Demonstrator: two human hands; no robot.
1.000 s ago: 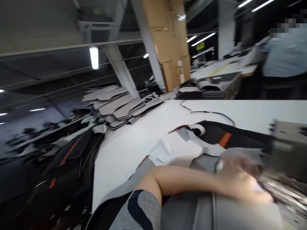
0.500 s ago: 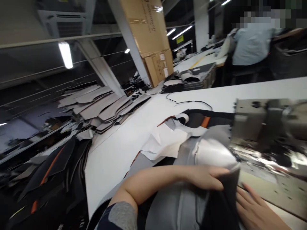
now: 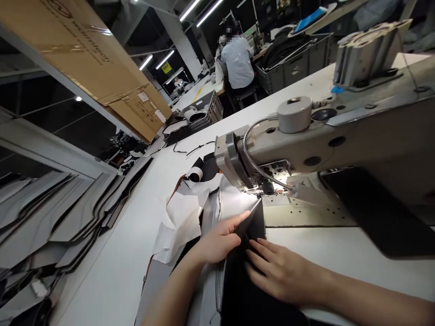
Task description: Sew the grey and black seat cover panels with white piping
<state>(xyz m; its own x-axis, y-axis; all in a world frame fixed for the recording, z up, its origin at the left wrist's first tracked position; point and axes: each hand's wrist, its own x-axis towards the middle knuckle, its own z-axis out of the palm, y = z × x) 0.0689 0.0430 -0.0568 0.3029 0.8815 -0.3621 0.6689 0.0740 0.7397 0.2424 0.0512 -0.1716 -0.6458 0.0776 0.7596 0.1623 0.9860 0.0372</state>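
A grey and black fabric piece (image 3: 249, 271) lies folded, its seam edge running up to the lit needle area of a sewing machine (image 3: 272, 154). My left hand (image 3: 219, 242) grips this piece near the edge, forefinger along the seam and thumb on the black side; its other fingers are hidden. My right hand (image 3: 278, 271) rests against the black side with its fingers stretched out and slightly apart. Left of the seam, a crumpled white sheet (image 3: 181, 222) lies over the work, beside a small white roll (image 3: 195, 174).
Stacks of grey cut panels (image 3: 81, 213) line the table's left edge. A dark flat phone-like slab (image 3: 377, 208) leans by the machine. Farther off stand a tall cardboard box (image 3: 95, 59), a grey crate (image 3: 295, 63) and a seated person (image 3: 237, 61).
The view has swung right, bringing the whole machine into sight. My right hand has come from beside the fabric onto its black side. My left hand stays at the seam.
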